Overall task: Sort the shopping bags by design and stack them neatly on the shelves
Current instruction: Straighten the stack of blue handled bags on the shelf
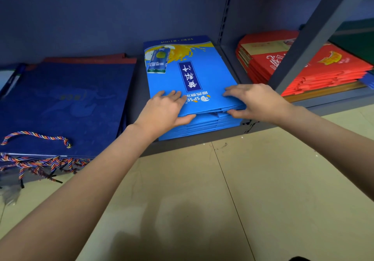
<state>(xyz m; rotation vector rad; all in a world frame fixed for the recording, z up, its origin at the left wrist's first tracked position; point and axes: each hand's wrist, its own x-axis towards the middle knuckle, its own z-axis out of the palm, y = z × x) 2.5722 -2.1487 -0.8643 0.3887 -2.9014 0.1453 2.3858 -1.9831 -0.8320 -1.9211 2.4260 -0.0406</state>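
Gripping the near edge of the top light-blue bag (182, 74), both hands work at a flat stack of glossy blue paper bags (204, 126) on the grey metal shelf (194, 142). The left hand (165, 110) lays its fingers on top with the thumb curled under the edge; the right hand (253, 99) pinches the same way. Left of it lies a pile of matte navy bags (64, 103) with twisted rope handles (36, 136); right, past the upright post (315, 34), red bags (315, 72) are stacked above the beige tiled floor (202, 200).
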